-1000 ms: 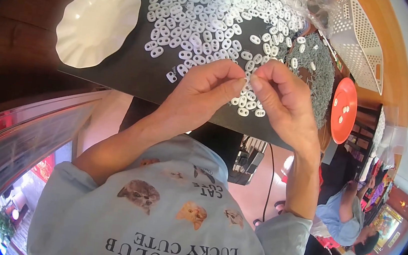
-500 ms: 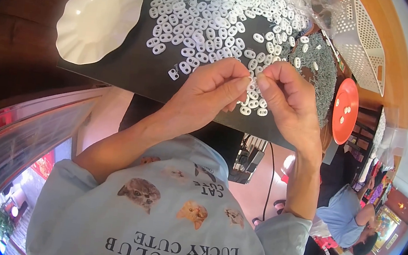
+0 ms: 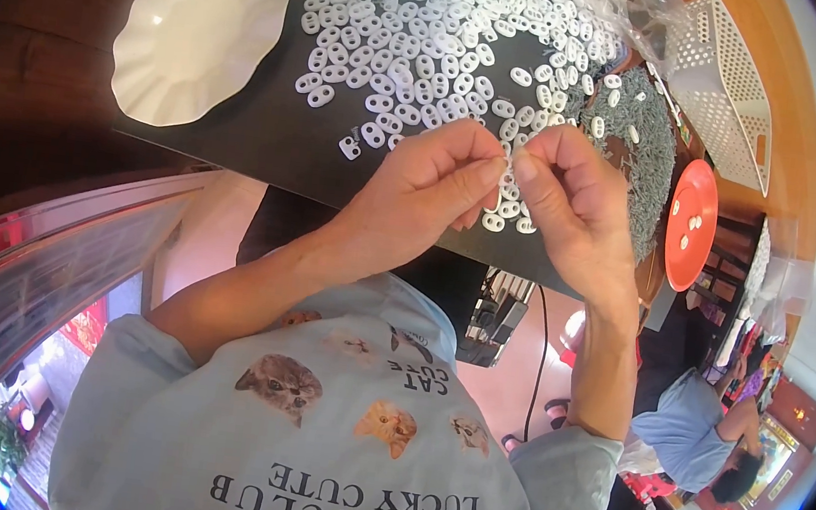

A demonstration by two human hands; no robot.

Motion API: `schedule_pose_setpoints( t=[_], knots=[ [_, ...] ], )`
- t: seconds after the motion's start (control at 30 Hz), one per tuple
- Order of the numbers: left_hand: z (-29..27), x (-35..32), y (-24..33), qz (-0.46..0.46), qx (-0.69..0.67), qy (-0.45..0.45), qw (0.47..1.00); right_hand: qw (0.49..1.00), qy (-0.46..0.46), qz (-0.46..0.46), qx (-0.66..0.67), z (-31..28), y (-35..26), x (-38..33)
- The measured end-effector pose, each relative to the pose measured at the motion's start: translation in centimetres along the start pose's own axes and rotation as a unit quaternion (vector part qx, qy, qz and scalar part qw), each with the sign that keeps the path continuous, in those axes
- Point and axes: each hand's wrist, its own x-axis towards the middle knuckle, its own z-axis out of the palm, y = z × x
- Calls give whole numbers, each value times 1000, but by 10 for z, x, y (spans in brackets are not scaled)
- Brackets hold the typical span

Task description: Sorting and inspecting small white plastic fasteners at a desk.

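Observation:
Both my hands meet above the near edge of a dark table (image 3: 238,157), thumbs and forefingers pinched and almost touching. My left hand (image 3: 435,180) is closed, and what lies in its pinch is too small to make out. My right hand (image 3: 578,199) is closed in the same way, its held thing hidden too. Beneath and between them sit small white oval pieces with two holes (image 3: 494,223). A wide spread of the same white pieces (image 3: 392,42) covers the table beyond. To the right lies a pile of grey-green cord pieces (image 3: 651,167) with a few white pieces on it.
A cream scalloped dish (image 3: 197,34) stands at the left. On the right are a red plate (image 3: 690,227) with several white pieces and a white perforated basket (image 3: 725,80). Clear plastic bags (image 3: 647,15) lie at the back. A person (image 3: 695,429) is in the background at right.
My hands stay pinched together with barely any movement. The whole view has shifted slightly. The person in the background has moved a little.

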Motion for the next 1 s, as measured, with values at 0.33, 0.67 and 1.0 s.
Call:
schedule_pose_setpoints(
  t=[0.33, 0.67, 1.0],
  knots=[
    [4, -4, -4, 1, 4, 57, 998, 999, 40, 28, 16, 19, 0, -11],
    [-18, -6, 13, 7, 70, 82, 994, 998, -11, -36, -45, -10, 21, 28],
    [-18, -13, 6, -16, 37, 98, 994, 910, -32, -108, -399, 1, 32, 88]
  ],
)
